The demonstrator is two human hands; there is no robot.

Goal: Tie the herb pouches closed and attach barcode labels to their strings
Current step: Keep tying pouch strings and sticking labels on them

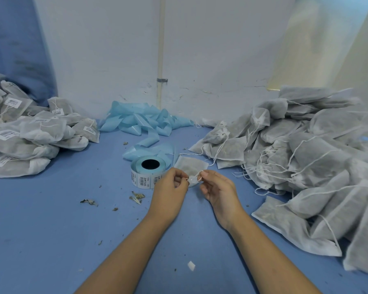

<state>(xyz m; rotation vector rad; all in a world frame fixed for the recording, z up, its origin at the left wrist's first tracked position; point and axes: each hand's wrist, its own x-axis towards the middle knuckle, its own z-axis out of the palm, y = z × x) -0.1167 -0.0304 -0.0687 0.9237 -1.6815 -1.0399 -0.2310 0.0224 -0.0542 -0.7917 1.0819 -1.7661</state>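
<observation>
A small white fabric herb pouch [191,166] lies on the blue table just right of the barcode label roll [147,171]. My left hand [170,187] and my right hand [216,188] are at its near end. Each pinches an end of the pouch's white string [193,177], which is stretched between my fingertips. The neck of the pouch is partly hidden by my fingers. The roll stands on its side with printed barcode labels facing me.
A heap of unlabelled pouches [306,158] with loose strings fills the right side. Labelled pouches [30,132] are piled at the left. Blue backing strip [145,122] lies crumpled behind the roll by the wall. Herb crumbs [137,197] and a paper scrap [191,265] dot the table.
</observation>
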